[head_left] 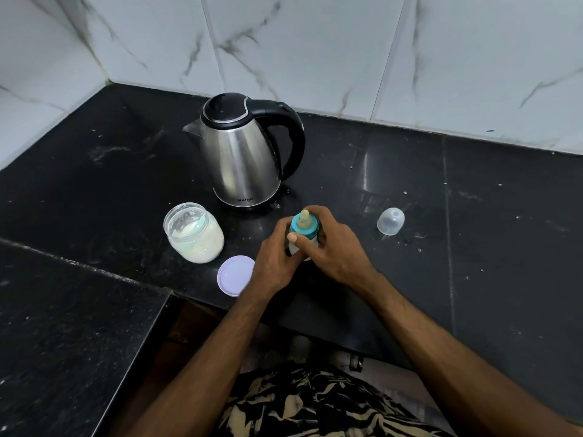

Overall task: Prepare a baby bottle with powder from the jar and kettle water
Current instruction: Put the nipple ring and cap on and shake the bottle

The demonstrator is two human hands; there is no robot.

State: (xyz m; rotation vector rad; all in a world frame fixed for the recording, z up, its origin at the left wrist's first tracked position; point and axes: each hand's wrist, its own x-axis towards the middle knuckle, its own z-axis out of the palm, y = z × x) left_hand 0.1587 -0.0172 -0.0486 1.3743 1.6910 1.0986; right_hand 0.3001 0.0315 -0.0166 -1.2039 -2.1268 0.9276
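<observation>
Both hands clasp the upright baby bottle (303, 234) just before the kettle (243, 152): left hand (274, 257) wraps the body, right hand (334, 244) beside the teal collar.

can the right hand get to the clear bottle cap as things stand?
Probably yes, once it lets go. The right hand is gripping the baby bottle together with the left hand. The clear cap stands alone to its right on the counter, with nothing between them.
</observation>
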